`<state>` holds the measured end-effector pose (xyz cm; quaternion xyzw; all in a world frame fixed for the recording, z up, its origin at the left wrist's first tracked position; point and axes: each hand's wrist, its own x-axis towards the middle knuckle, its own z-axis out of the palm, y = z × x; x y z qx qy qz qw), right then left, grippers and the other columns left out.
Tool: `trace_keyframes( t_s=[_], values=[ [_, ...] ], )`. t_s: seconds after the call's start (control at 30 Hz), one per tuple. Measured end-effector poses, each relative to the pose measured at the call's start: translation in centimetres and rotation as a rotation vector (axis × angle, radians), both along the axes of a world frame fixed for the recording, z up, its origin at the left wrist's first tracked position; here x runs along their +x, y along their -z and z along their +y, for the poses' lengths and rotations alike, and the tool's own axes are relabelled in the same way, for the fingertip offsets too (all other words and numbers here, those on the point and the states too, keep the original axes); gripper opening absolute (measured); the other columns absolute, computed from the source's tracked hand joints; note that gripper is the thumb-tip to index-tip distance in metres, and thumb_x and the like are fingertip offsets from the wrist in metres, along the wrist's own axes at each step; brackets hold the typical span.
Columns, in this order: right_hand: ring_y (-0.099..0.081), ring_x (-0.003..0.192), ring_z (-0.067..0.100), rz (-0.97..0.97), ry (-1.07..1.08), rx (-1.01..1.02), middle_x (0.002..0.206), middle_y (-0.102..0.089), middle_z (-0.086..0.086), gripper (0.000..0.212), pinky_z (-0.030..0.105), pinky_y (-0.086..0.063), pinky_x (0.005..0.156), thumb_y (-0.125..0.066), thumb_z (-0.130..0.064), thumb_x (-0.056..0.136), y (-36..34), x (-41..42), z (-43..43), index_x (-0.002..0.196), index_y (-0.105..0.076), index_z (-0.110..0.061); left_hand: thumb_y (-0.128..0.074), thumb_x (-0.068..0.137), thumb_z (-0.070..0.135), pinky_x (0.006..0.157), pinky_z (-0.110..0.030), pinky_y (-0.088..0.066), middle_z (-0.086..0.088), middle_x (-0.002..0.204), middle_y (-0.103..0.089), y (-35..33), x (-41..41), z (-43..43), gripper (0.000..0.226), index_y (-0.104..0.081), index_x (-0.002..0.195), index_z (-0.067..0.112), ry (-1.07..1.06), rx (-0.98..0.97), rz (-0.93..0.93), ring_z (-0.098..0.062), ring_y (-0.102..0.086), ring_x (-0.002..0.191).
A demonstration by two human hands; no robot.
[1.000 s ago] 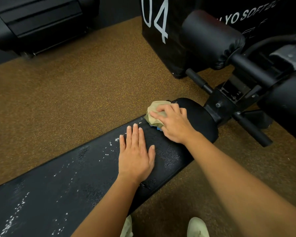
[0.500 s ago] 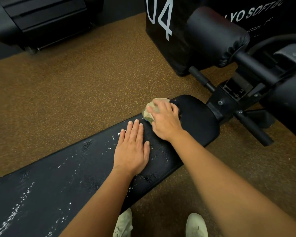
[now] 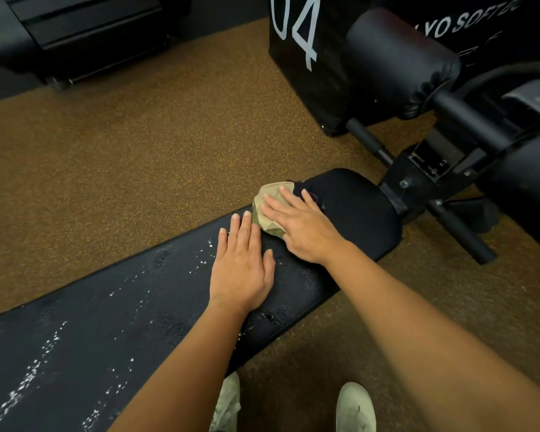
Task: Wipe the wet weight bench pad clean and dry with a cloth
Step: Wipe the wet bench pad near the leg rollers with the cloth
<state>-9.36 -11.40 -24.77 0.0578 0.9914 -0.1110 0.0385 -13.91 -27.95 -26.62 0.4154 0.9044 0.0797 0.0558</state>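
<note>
A long black bench pad (image 3: 113, 319) runs from the lower left to the middle right, speckled with water droplets along its length. A bunched tan cloth (image 3: 267, 207) sits on the pad's far edge near its right end. My right hand (image 3: 303, 226) presses down on the cloth with straight, spread fingers. My left hand (image 3: 242, 266) lies flat on the pad just left of the cloth, fingers together and straight. The pad's right end (image 3: 356, 210) looks darker and free of droplets.
Black bench frame and roller pads (image 3: 396, 57) stand at the right with protruding handle bars (image 3: 462, 235). A black box marked 04 (image 3: 296, 42) stands behind. Dark equipment (image 3: 75, 32) sits top left. Brown speckled floor (image 3: 138, 151) surrounds the bench; my two shoes (image 3: 354, 410) are below.
My right hand has slid the cloth a little leftward along the pad's far edge, and its fingers have straightened out. My left hand has stayed flat on the pad.
</note>
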Motion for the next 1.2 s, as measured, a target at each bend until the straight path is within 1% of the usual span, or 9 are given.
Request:
trace_keyframes(
  t_s=[0.1,0.2,0.37,0.47,0.57,0.73,0.93,1.1,1.2],
  values=[
    [0.003,0.147,0.018,-0.014,0.075,-0.008,0.159,-0.008,-0.009,0.065,0.047,0.003,0.118,-0.047,-0.018,0.094,0.0,0.1,1.2,0.15,-0.017,-0.027,-0.008,0.093,0.045,0.12,-0.043,0.001,-0.011,0.16,-0.005,0.0,0.0,-0.1,0.071,-0.014,0.151,0.005,-0.021,-0.017,0.003,-0.026,0.006,0.148],
    [0.005,0.147,0.023,-0.03,0.182,-0.002,0.16,-0.008,-0.007,0.063,0.053,0.002,0.117,-0.045,-0.024,0.095,-0.3,-1.6,-0.5,0.151,-0.016,-0.026,-0.002,0.09,0.047,0.119,-0.043,0.004,-0.012,0.16,-0.001,-0.1,0.1,-0.1,0.075,-0.01,0.151,0.005,-0.046,-0.039,-0.008,-0.026,0.009,0.147],
    [0.001,0.147,0.017,0.013,-0.022,-0.083,0.158,-0.016,-0.011,0.061,0.047,0.002,0.118,-0.047,-0.015,0.092,-0.1,-0.2,-1.5,0.148,-0.026,-0.027,0.003,0.086,0.045,0.119,-0.042,0.006,-0.011,0.16,0.003,-0.2,-0.1,-0.7,0.078,-0.008,0.151,0.003,-0.094,-0.056,-0.018,-0.025,0.011,0.147],
    [0.002,0.147,0.016,-0.006,0.049,-0.076,0.158,-0.014,-0.011,0.062,0.045,0.003,0.119,-0.047,-0.014,0.092,-0.1,0.1,0.2,0.149,-0.024,-0.028,0.004,0.084,0.045,0.119,-0.042,0.006,-0.01,0.161,0.004,-0.4,-0.4,-1.3,0.078,-0.005,0.152,0.006,-0.102,-0.06,-0.03,-0.025,0.012,0.147],
    [0.004,0.147,0.021,-0.023,0.16,-0.033,0.159,-0.012,-0.008,0.061,0.05,0.001,0.118,-0.046,-0.022,0.095,-0.4,-1.6,-0.8,0.15,-0.019,-0.027,0.002,0.086,0.044,0.119,-0.043,0.005,-0.01,0.161,0.002,-0.2,-0.6,-1.4,0.076,-0.007,0.152,0.006,-0.098,-0.056,-0.02,-0.025,0.01,0.147],
    [0.0,0.147,0.017,0.013,-0.022,-0.049,0.158,-0.014,-0.011,0.062,0.047,0.002,0.118,-0.049,-0.019,0.092,0.1,-0.7,-1.9,0.149,-0.024,-0.027,0.0,0.087,0.043,0.12,-0.043,0.003,-0.011,0.161,0.0,-0.2,-0.6,-1.5,0.076,-0.01,0.151,0.004,-0.095,-0.058,-0.021,-0.025,0.009,0.147],
    [0.002,0.147,0.022,0.013,0.161,0.001,0.159,-0.013,-0.006,0.062,0.052,0.001,0.117,-0.046,-0.023,0.094,0.2,-2.4,-2.2,0.15,-0.02,-0.024,0.001,0.086,0.044,0.119,-0.041,0.005,-0.01,0.161,0.001,-0.3,-0.8,-1.4,0.077,-0.008,0.152,0.006,-0.1,-0.043,-0.038,-0.024,0.009,0.147],
    [-0.007,0.147,0.018,0.063,-0.041,-0.119,0.155,-0.025,-0.009,0.064,0.043,0.002,0.117,-0.052,-0.007,0.086,0.2,-0.3,-0.9,0.145,-0.035,-0.024,0.003,0.085,0.044,0.119,-0.041,0.005,-0.009,0.161,0.002,-0.5,-1.0,-1.7,0.078,-0.008,0.152,0.006,-0.086,-0.054,-0.037,-0.024,0.009,0.147],
    [-0.003,0.147,0.017,0.013,0.074,-0.084,0.157,-0.02,-0.008,0.062,0.043,0.003,0.117,-0.049,-0.01,0.091,-0.2,-1.0,0.4,0.147,-0.03,-0.025,0.002,0.086,0.044,0.12,-0.042,0.003,-0.01,0.161,0.001,-0.4,-1.3,-2.3,0.077,-0.009,0.152,0.006,-0.089,-0.055,-0.032,-0.025,0.008,0.148]
  ],
)
